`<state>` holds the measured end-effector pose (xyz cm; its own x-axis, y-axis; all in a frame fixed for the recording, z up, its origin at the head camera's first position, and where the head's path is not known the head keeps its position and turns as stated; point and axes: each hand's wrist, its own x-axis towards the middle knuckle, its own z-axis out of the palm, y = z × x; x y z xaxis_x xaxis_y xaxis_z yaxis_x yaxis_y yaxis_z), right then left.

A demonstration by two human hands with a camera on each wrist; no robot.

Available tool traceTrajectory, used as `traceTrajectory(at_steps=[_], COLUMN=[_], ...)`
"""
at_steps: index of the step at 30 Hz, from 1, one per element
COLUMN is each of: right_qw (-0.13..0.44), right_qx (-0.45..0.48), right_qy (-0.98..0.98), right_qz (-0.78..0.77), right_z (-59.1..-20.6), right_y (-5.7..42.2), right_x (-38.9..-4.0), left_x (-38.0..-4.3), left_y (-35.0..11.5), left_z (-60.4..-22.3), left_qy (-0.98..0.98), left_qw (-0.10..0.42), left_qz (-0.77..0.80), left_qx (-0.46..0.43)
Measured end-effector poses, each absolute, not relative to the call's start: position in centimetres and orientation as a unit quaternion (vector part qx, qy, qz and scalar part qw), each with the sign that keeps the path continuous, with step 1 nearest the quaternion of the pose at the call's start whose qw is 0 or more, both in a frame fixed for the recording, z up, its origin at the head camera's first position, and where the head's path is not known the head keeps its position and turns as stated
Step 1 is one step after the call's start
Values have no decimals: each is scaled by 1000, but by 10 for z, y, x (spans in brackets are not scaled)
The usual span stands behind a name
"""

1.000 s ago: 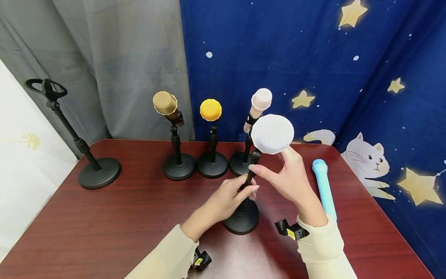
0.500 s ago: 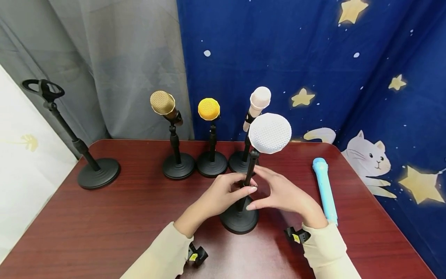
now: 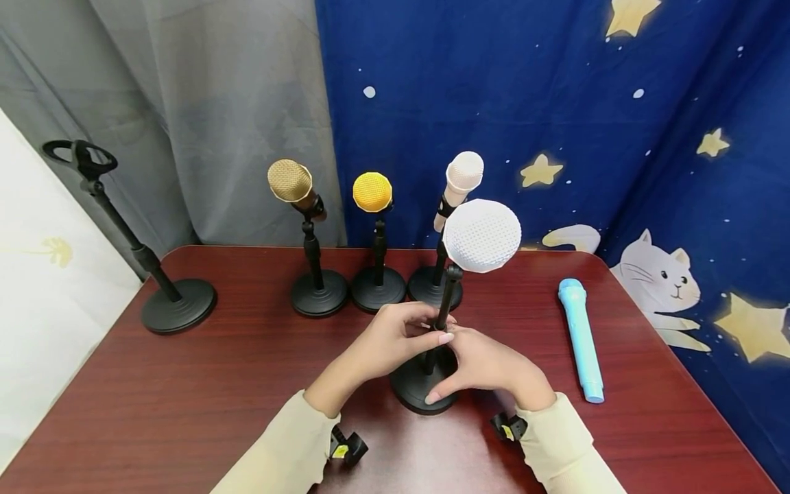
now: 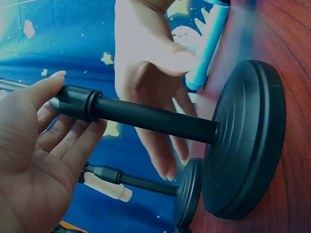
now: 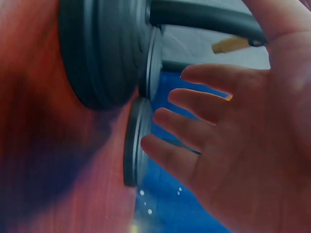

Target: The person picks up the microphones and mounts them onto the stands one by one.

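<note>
In front of me a black microphone stand (image 3: 416,391) stands on the table, bearing a microphone with a large white mesh head (image 3: 483,235). My left hand (image 3: 391,339) holds the stand at the collar (image 4: 75,103) partway up its pole, thumb on one side and fingers on the other. Lower down, my right hand (image 3: 487,367) is beside the pole just above the round base (image 4: 248,141). Its fingers (image 5: 187,127) are spread and nearly straight, and the palm faces the pole.
Behind stand three more microphones on black stands: gold (image 3: 290,180), yellow (image 3: 372,192) and pale pink (image 3: 464,171). A light blue microphone (image 3: 582,339) lies on the table at right. At far left is a stand with an unfilled clip (image 3: 80,156). Curtains hang behind the table.
My right hand has come down from beneath the white microphone head, along the pole, to just above the base. My left hand keeps its hold on the stand.
</note>
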<state>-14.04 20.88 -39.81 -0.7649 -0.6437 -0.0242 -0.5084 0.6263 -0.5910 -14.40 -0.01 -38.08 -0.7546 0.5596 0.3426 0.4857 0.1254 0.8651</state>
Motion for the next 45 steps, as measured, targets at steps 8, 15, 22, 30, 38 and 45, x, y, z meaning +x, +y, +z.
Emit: traceTrajectory(at_steps=[8, 15, 22, 30, 38, 45], right_qw=[123, 128, 129, 136, 138, 135], right_qx=[-323, -311, -288, -289, -292, -295], right_qy=[910, 923, 929, 926, 925, 929], right_qz=[-231, -187, -192, -202, -200, -179], right_z=[-405, -412, -413, -413, -412, -410], right_y=[202, 197, 200, 194, 193, 192], right_x=[-135, -135, -135, -136, -136, -134], left_x=[-145, -145, -153, -178, -216, -232], left_y=[1, 0, 1, -12, -10, 3], left_z=[-379, -379, -378, -374, -377, -384], left_qy=[738, 743, 745, 671, 600, 521], left_qw=[47, 46, 87, 223, 364, 445], left_qz=[570, 564, 546, 560, 555, 552], left_qx=[358, 358, 373, 432, 447, 475])
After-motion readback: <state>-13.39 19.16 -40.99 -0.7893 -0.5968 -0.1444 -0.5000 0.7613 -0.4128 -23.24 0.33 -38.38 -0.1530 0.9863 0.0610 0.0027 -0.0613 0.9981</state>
